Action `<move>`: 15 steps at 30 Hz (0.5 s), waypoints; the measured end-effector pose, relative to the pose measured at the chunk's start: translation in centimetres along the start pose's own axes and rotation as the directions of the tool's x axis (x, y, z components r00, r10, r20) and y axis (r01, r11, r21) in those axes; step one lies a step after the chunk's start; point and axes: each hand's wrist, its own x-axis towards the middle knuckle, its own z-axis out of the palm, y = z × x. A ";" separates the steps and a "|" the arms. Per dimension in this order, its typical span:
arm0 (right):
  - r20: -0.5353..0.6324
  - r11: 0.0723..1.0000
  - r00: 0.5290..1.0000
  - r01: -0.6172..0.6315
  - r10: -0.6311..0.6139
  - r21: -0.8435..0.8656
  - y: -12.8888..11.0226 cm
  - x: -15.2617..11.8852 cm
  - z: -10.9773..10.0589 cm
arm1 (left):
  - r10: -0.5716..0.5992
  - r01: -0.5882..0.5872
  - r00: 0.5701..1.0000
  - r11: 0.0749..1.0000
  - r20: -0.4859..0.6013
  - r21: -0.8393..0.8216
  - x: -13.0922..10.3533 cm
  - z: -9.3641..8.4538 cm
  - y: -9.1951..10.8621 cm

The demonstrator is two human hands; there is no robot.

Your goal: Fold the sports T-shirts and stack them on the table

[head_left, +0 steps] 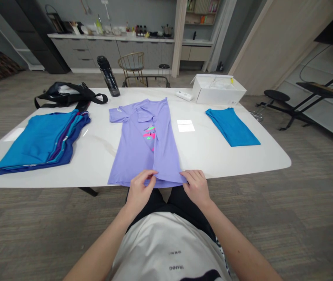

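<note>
A lavender T-shirt (134, 144) lies on the white table with its hem at the near edge. Its right side is folded inward over the front, sleeve turned back, partly covering a pink and green print. My left hand (141, 189) pinches the hem at the folded-over side's inner edge. At the hem's right corner, my right hand (196, 185) has its fingers closed on the cloth. Off to the right rests a folded blue garment (232, 127). On the left sits a stack of blue and purple garments (42, 138).
Along the table's (102, 168) far side are a black bag (69, 93), a dark bottle (108, 76), a white remote-like device (184, 95) and a white box (219, 89). Beyond stand a wire-backed chair (131, 62) and a kitchen counter (110, 38). Stools are at the right.
</note>
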 end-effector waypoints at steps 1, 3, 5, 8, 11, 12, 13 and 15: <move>0.016 1.000 1.000 0.005 -0.005 -0.004 -0.1 0.1 -0.1 | 0.026 -0.025 1.000 0.999 -0.002 0.041 -0.2 -0.1 0.0; 0.081 0.999 0.996 0.028 -0.027 -0.016 -0.2 0.1 -0.1 | 0.049 -0.051 0.999 0.991 0.014 0.121 -0.5 -0.3 -0.4; 0.159 0.998 0.986 0.056 -0.052 -0.021 -0.2 0.0 0.0 | 0.047 -0.058 0.997 0.979 0.061 0.194 -0.8 -0.2 -1.2; 0.219 0.998 0.975 0.054 -0.046 -0.030 -0.2 -0.3 0.2 | 0.033 -0.069 0.992 0.953 0.124 0.296 -1.3 0.0 -2.2; 0.224 0.999 0.974 0.036 -0.026 -0.037 -0.4 -0.5 -0.1 | 0.041 -0.096 0.988 0.918 0.147 0.385 -1.7 -0.1 -2.1; 0.223 0.999 0.975 0.028 -0.019 -0.037 -0.5 -0.5 -0.3 | 0.045 -0.108 0.986 0.906 0.160 0.410 -1.8 -0.2 -2.0; 0.225 0.999 0.974 0.020 -0.012 -0.032 -0.6 -0.5 -0.5 | 0.045 -0.118 0.983 0.895 0.176 0.430 -1.8 -0.4 -1.8; 0.237 1.000 0.971 0.009 -0.006 -0.009 -0.7 -0.2 -1.0 | 0.032 -0.132 0.974 0.887 0.225 0.442 -1.4 -0.9 -1.6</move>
